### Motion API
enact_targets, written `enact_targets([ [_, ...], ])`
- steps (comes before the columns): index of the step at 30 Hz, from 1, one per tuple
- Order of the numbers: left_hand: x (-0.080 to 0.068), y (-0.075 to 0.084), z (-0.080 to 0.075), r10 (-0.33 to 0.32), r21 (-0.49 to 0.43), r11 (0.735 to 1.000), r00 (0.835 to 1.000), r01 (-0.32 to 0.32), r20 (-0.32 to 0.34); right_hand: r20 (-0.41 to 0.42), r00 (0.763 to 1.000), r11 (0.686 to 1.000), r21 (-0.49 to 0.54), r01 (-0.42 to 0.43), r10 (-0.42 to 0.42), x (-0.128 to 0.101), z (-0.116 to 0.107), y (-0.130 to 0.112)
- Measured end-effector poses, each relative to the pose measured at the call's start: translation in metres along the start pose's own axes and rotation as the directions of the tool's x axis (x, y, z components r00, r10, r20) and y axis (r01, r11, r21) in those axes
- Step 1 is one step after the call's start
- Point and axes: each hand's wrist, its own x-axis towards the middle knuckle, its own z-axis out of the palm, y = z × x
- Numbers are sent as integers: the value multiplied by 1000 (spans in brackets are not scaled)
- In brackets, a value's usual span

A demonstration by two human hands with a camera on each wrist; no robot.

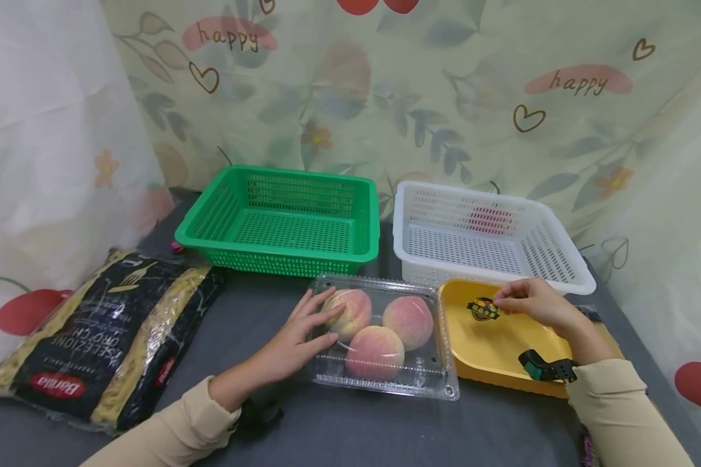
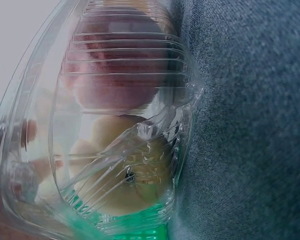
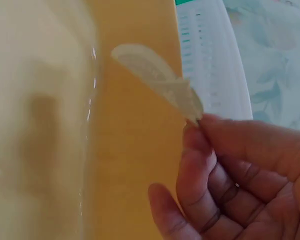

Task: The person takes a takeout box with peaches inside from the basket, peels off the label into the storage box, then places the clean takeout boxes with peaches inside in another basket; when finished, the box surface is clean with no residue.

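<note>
A clear plastic clamshell box [image 1: 417,377] with three peaches [image 1: 375,353] inside lies on the dark cloth. My left hand [image 1: 295,340] rests with spread, fairly straight fingers on the box's left side. Between right thumb and index finger, my right hand [image 1: 534,301] pinches a small dark and gold sticker [image 1: 482,309] by its edge, over the yellow tray [image 1: 473,350]. In the right wrist view the pale back of the sticker [image 3: 162,80] shows. The left wrist view looks through the ribbed wall of the box [image 2: 125,75], with the left hand mostly hidden behind it.
Behind the box stand a green basket [image 1: 280,253] at left and a white basket [image 1: 493,263] at right. A black bag of pasta [image 1: 93,337] lies on the left. Printed curtains [image 1: 350,84] hang round the table [image 1: 321,434].
</note>
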Motion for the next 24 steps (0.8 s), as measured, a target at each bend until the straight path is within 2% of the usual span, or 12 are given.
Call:
enact_targets([
  [11, 0, -2, 0, 5, 0, 1000, 1000, -5, -2, 81, 996, 999, -21, 27, -25, 11, 4, 6],
  [24, 0, -2, 0, 3, 3, 1000, 1000, -3, -5, 218, 976, 997, -59, 40, -26, 19, 10, 15],
])
